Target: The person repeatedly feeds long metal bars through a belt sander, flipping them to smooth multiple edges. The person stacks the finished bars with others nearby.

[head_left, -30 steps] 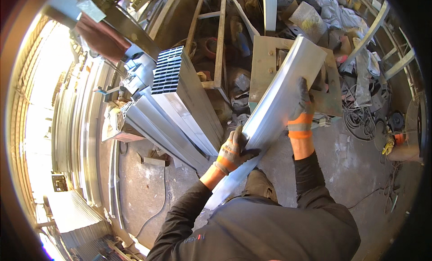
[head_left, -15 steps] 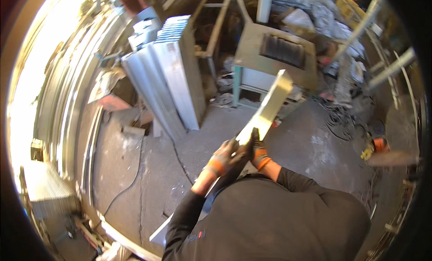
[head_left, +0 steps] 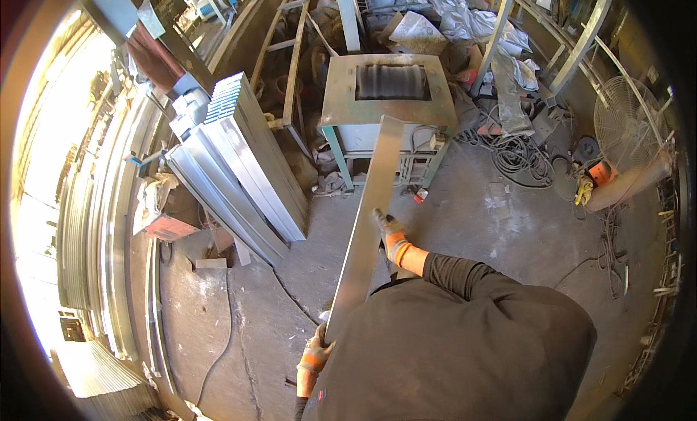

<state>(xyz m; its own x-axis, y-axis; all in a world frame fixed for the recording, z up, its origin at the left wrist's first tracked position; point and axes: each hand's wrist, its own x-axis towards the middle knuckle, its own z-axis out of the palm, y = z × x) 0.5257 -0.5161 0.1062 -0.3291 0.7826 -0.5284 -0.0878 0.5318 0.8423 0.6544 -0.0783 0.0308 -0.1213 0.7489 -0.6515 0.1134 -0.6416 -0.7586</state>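
Head view: a long metal strip [head_left: 367, 225] is carried lengthwise, its far end over the front edge of the green stand [head_left: 388, 108]. The right hand [head_left: 390, 236], gloved, wraps the strip's right edge short of the stand. The left hand [head_left: 314, 355] grips the near end, well back from the stand. Judgement: keep both grips closed and the strip level, clear of the stacked panels [head_left: 239, 167] left of the stand.
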